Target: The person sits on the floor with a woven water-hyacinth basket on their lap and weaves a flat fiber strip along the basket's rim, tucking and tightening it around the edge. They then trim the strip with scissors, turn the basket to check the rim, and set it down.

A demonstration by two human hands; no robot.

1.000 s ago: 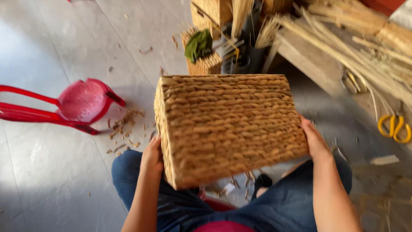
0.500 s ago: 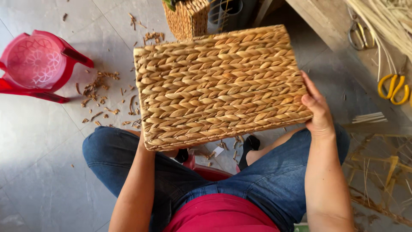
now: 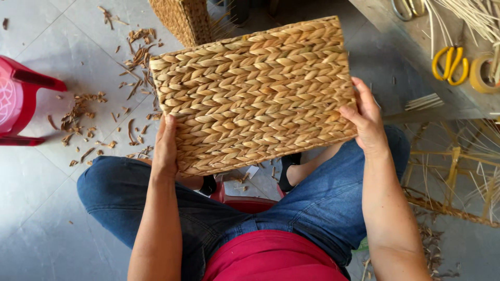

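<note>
Since half a second ago the woven basket (image 3: 252, 96) has tipped a little further, its broad plaited face now turned almost flat toward the camera, and the view has drawn closer so that the basket fills the middle of the frame.

At far left a red plastic stool (image 3: 18, 106) stands on the grey tiled floor (image 3: 47, 208), with brown trimmings of fibre (image 3: 83, 112) scattered between it and the basket. The seated person's left hand (image 3: 165, 148) clasps the basket's lower left edge, fingers curled behind the weave and out of sight, thumb lying along the front. The basket is held in the air above the knees, which are in blue jeans (image 3: 323, 208), with a red garment (image 3: 271, 257) showing at the bottom of the frame. Its face is a herringbone plait of pale golden straw, tilted so that the right corner sits higher than the left.

Behind its top edge another woven basket (image 3: 182, 18) stands on the floor. The right hand (image 3: 367, 122) grips the right edge, fingers spread flat on the front and palm wrapped round the side. Beyond it, on a wooden bench (image 3: 411, 78), lie yellow-handled scissors (image 3: 450, 62) and, just beside them, a roll of tape (image 3: 484, 75). Pale reeds (image 3: 463, 15) fan across the upper right corner, and a bare frame of sticks (image 3: 458, 171) rests on the floor at lower right.
</note>
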